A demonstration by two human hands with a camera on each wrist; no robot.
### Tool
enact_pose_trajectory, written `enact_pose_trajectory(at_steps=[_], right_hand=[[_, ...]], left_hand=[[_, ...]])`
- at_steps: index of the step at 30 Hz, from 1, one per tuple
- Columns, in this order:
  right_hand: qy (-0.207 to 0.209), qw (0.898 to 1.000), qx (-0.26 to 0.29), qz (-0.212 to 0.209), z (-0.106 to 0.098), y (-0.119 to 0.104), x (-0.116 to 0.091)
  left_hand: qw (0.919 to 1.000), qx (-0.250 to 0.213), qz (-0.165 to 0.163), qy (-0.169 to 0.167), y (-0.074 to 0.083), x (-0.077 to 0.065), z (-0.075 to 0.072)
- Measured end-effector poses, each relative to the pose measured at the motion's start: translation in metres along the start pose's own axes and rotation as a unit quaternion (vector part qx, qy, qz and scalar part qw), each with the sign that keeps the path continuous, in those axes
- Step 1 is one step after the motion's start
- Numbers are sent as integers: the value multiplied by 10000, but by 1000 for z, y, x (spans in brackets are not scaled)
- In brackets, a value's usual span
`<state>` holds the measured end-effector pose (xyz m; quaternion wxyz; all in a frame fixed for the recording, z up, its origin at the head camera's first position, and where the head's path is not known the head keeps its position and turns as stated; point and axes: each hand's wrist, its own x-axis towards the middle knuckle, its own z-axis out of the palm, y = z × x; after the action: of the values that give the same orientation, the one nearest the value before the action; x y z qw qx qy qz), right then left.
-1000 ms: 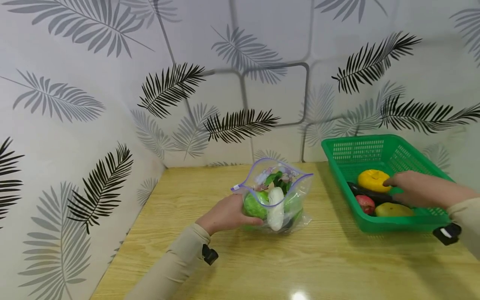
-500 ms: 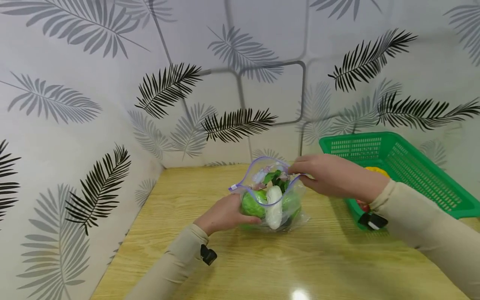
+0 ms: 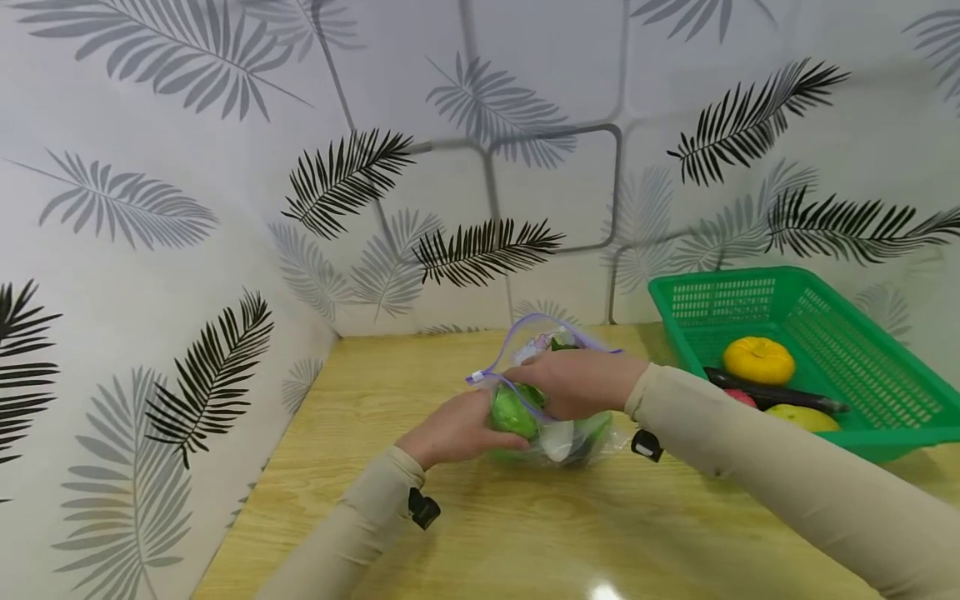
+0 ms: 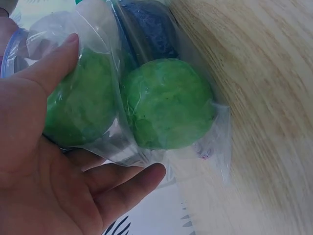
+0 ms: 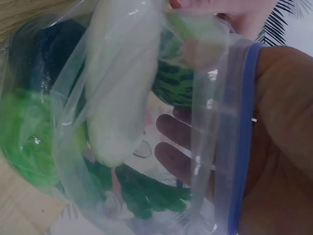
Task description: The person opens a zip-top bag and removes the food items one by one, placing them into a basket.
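Observation:
A clear zip bag with a purple-edged mouth stands on the table, packed with vegetables. My left hand grips its left side, thumb in front and fingers behind, around a round green vegetable. A second green ball sits beside that one. My right hand reaches in through the bag's mouth; its fingers show through the plastic, loosely extended and holding nothing. Near them are a long white radish, a dark-striped green vegetable and green leaves.
A green basket stands at the right against the patterned wall covering. In it lie a yellow pumpkin, an eggplant, a red item and a yellow-green fruit. Wooden table lies beneath.
My right hand has moved left from over the basket to the bag's rim, then into its mouth. My left hand keeps its grip on the bag. The basket's contents look the same.

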<state>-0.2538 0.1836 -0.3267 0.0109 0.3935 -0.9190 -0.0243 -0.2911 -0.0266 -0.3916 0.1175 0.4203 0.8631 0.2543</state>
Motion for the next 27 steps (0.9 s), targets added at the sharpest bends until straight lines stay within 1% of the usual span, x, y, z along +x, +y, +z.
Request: enact_pose_trajectory(at_steps=[4, 9, 13, 16, 18, 21, 25, 27], right_hand=[[94, 9999, -44, -3, 4, -1, 2], [86, 9999, 47, 131, 6, -1, 2], [246, 9994, 142, 181, 1, 1, -4], [418, 9982, 307, 285, -7, 5, -12], [512, 9967, 450, 432, -15, 9, -19], [692, 9923, 678, 768, -30, 15, -36], [1016, 9842, 802, 1207, -51, 23, -65], [1184, 9800, 771, 1403, -59, 28, -82]], left_hand=[[10000, 63, 28, -21, 2, 1, -3], [9999, 83, -88, 35, 2, 0, -2], [9999, 96, -90, 78, 2, 1, 1], [9999, 76, -92, 104, 2, 1, 3], [9998, 89, -159, 97, 2, 1, 4], [9995, 112, -269, 83, 3, 1, 5], [9985, 288, -449, 98, 3, 2, 5], [9981, 403, -459, 126, 4, 2, 5]])
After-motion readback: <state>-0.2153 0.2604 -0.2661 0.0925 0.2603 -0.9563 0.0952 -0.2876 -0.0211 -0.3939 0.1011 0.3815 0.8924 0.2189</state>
